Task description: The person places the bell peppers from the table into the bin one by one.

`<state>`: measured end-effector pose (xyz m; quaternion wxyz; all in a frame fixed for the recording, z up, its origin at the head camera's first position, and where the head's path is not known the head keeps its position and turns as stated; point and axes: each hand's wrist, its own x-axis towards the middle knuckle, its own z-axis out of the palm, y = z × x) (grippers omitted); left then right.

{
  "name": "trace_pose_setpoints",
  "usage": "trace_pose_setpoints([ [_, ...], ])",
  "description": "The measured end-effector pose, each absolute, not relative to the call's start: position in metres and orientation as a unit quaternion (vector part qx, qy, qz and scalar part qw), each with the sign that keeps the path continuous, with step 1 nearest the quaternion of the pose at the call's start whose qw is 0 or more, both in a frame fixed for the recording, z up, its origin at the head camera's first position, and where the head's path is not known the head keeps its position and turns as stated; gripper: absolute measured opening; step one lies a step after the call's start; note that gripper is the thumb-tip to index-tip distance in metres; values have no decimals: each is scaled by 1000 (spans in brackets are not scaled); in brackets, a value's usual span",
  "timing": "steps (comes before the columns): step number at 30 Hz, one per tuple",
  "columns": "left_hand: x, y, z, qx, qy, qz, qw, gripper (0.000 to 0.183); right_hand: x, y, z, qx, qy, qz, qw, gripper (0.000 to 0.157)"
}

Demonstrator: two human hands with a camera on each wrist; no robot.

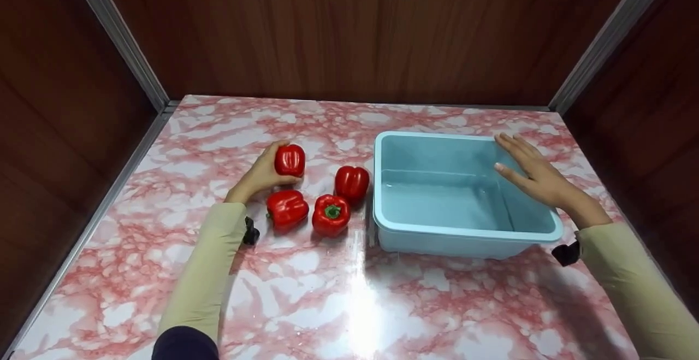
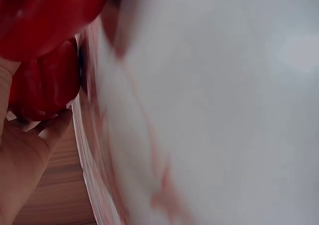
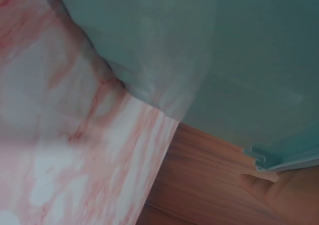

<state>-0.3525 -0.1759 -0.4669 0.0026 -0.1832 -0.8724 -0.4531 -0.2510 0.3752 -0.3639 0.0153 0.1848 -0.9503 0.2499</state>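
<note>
My left hand (image 1: 263, 173) grips a red bell pepper (image 1: 290, 160) from its left side, thumb on the near side and fingers behind. In the left wrist view this pepper (image 2: 47, 83) sits between thumb and fingers, partly hidden by a closer pepper (image 2: 50, 16). Just nearer lie a tilted red pepper (image 1: 287, 210), another with its green stem upward (image 1: 331, 215), and a third (image 1: 352, 184) beside the bin. My right hand (image 1: 538, 180), fingers extended, is at the right rim of the light-blue plastic bin (image 1: 464, 232); the right wrist view shows that hand (image 3: 294, 195) by the rim.
The table (image 1: 306, 305) has a red-and-white marbled top. Dark wood-grain panels (image 1: 349, 32) stand behind it and at both sides, with grey metal strips at the corners. The bin's inside shows only its bare floor.
</note>
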Motion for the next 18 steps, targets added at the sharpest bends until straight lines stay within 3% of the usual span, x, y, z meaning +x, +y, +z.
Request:
trace_pose_setpoints([
  [18, -353, -178, -465, -176, -874, -452, -9, 93, -250, 375, -364, 179, -951, 252, 12, 62],
])
